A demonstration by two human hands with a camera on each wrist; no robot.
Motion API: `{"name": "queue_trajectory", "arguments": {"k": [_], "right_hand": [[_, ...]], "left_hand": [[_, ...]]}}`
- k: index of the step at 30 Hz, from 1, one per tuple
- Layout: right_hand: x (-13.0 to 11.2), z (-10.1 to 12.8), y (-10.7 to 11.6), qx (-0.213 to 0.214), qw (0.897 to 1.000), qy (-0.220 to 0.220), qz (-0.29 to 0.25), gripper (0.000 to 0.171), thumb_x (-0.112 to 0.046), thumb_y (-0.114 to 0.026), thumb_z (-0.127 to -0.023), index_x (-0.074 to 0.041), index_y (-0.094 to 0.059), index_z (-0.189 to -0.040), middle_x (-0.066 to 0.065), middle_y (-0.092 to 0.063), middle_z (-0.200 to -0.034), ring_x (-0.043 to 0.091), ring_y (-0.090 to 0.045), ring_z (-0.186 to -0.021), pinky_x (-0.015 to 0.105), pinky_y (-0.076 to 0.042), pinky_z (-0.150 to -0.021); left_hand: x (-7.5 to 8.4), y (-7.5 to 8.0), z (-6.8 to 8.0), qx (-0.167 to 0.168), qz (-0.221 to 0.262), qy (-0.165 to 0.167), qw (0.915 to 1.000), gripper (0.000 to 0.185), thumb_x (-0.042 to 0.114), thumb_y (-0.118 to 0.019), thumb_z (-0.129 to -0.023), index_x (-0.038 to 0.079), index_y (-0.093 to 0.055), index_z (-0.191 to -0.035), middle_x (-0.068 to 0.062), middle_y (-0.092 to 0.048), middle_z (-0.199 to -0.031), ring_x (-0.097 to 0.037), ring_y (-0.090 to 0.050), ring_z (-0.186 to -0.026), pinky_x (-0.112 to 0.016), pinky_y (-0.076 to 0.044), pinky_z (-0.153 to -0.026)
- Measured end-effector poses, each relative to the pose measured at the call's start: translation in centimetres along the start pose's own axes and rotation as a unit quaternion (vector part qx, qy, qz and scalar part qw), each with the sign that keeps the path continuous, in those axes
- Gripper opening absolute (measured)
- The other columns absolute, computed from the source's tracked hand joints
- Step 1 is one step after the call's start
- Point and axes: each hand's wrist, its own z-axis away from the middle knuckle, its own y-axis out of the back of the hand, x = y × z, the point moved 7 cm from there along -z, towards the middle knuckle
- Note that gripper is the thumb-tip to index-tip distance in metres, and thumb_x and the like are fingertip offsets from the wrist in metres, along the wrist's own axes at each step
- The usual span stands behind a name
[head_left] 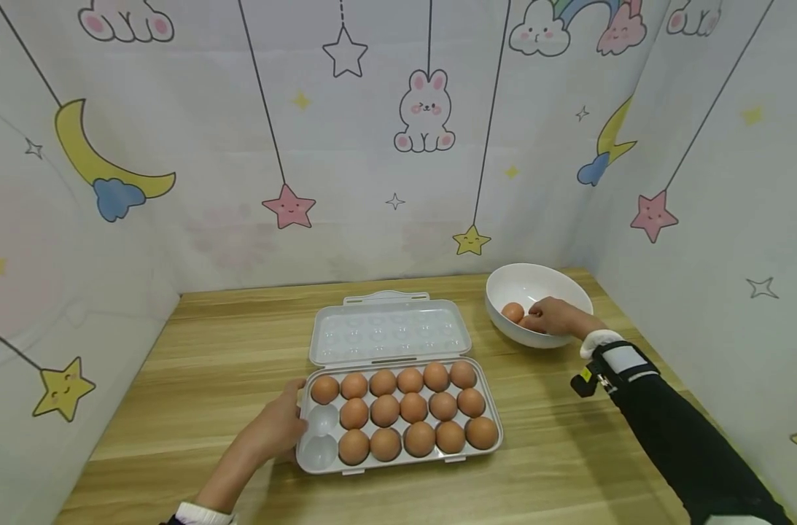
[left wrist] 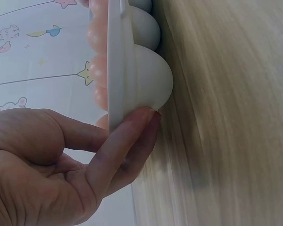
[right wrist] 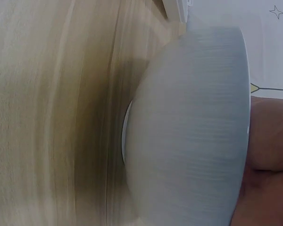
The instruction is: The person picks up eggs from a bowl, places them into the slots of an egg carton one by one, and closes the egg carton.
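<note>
A plastic egg carton (head_left: 401, 459) lies with its lid hinged back, rows of brown eggs (head_left: 385, 410) in its cups. Two cups at its left end hold no egg. My left hand (head_left: 276, 423) grips that left end; in the left wrist view, its fingers (left wrist: 125, 146) bend under the rim beside the rounded cups. Over at the back right, my right hand (head_left: 557, 318) reaches into a white bowl (head_left: 536, 281), its fingertips curled at a brown egg (head_left: 526, 322). Another egg (head_left: 512, 312) sits beside it. The bowl's wall (right wrist: 193, 122) hides the fingers in the right wrist view.
The clear lid (head_left: 388, 332) lies flat behind the egg rows. The wooden table (head_left: 227, 350) meets patterned cloth walls (head_left: 372, 248) at the back and sides. My right wrist wears a black strap with a small device (head_left: 585, 383).
</note>
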Motion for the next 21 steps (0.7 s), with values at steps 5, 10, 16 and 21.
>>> {"name": "queue_trajectory", "arguments": {"k": [5,10,16,21], "right_hand": [[0.14,-0.22,-0.02,-0.003,1.0,-0.01,-0.003,0.024,-0.022,-0.057,-0.09,0.0,-0.064,-0.089,0.0,-0.053,-0.066,0.016,-0.049,-0.063,0.029,-0.041,-0.059],[0.18,-0.17,0.37,0.002,1.0,-0.028,-0.007,0.04,-0.024,-0.062,-0.086,0.011,-0.058,-0.106,0.005,-0.058,-0.076,0.021,-0.054,-0.073,0.035,-0.048,-0.069],[0.22,-0.08,0.36,-0.001,0.998,-0.05,-0.027,0.041,-0.023,-0.066,-0.084,0.01,-0.054,-0.106,0.006,-0.058,-0.075,0.019,-0.054,-0.069,0.03,-0.047,-0.064],[0.21,-0.12,0.29,-0.005,0.998,-0.059,-0.033,0.04,-0.022,-0.067,-0.083,0.008,-0.054,-0.106,0.007,-0.057,-0.079,0.018,-0.053,-0.069,0.026,-0.045,-0.059]], "left_hand": [[-0.07,0.05,0.0,0.001,-0.008,0.001,1.0,0.066,-0.011,-0.05,-0.079,-0.009,-0.02,-0.138,-0.02,-0.059,-0.087,-0.028,-0.06,-0.075,-0.037,-0.055,-0.053],[-0.21,0.01,-0.04,0.001,0.001,0.007,1.0,0.067,-0.011,-0.05,-0.079,-0.008,-0.02,-0.139,-0.02,-0.058,-0.088,-0.028,-0.06,-0.074,-0.036,-0.055,-0.05],[-0.26,0.03,0.01,0.001,0.004,0.009,1.0,0.066,-0.011,-0.05,-0.08,-0.008,-0.02,-0.139,-0.021,-0.058,-0.088,-0.028,-0.06,-0.074,-0.037,-0.055,-0.05],[-0.26,0.1,0.05,0.001,-0.008,0.006,0.9999,0.066,-0.011,-0.05,-0.08,-0.008,-0.02,-0.138,-0.019,-0.058,-0.088,-0.027,-0.06,-0.075,-0.037,-0.055,-0.053]]}}
